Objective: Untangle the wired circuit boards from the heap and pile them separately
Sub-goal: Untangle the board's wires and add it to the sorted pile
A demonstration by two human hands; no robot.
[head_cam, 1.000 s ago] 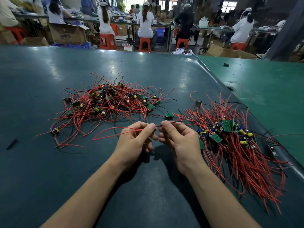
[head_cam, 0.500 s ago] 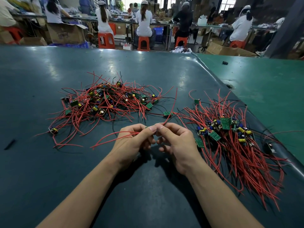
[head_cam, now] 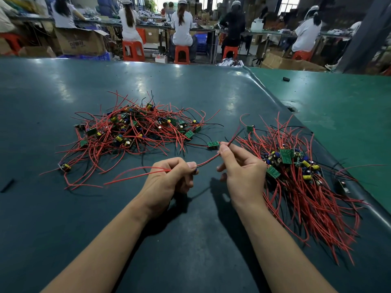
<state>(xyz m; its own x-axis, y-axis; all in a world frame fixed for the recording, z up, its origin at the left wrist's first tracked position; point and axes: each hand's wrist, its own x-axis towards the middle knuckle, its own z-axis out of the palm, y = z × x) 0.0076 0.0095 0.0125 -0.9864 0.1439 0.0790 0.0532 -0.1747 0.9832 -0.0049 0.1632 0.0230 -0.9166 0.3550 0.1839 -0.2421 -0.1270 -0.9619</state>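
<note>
A tangled heap of small green circuit boards with red and black wires [head_cam: 135, 132] lies on the dark mat at centre left. A second pile of boards with long red wires [head_cam: 296, 178] lies at the right, wires combed toward me. My left hand [head_cam: 169, 178] grips a small board with red wires trailing left. My right hand [head_cam: 241, 170] pinches that board's red and black wires [head_cam: 208, 160] between thumb and forefinger, the wire ends sticking up past the fingers. A loose green board [head_cam: 213, 144] lies just beyond my right fingertips.
The dark mat [head_cam: 190, 240] ends at a raised seam on the right, beyond which lies a green table [head_cam: 338, 106]. A small black piece [head_cam: 7, 185] lies at the far left. Several seated people work at benches in the background.
My hands have drawn apart; the right hand slid up and right along the wires, stretching them taut between both hands.
</note>
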